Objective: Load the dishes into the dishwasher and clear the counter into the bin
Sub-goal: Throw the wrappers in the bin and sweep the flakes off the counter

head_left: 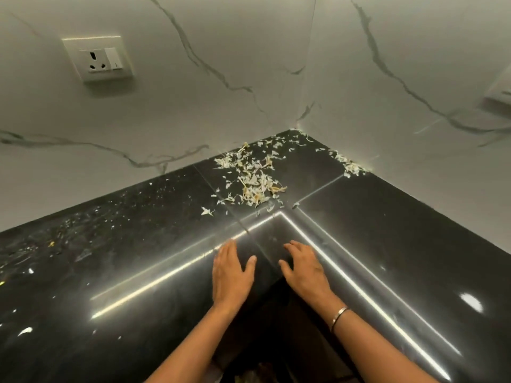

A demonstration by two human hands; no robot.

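Head cam: 2 hands, left hand (231, 275) & right hand (303, 268), flat, empty (fingers spread) on counter (110, 272); peel scraps (254, 186) beyond.

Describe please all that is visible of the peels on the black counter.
The peels are thin, dry-looking flakes, whitish with some yellow-brown strands. They lie loose on the black counter in its far corner: one dense heap near the seam lines, a thinner scatter behind it toward the wall, and a small pile against the right wall. Tiny specks spread leftward. Neither hand touches them.
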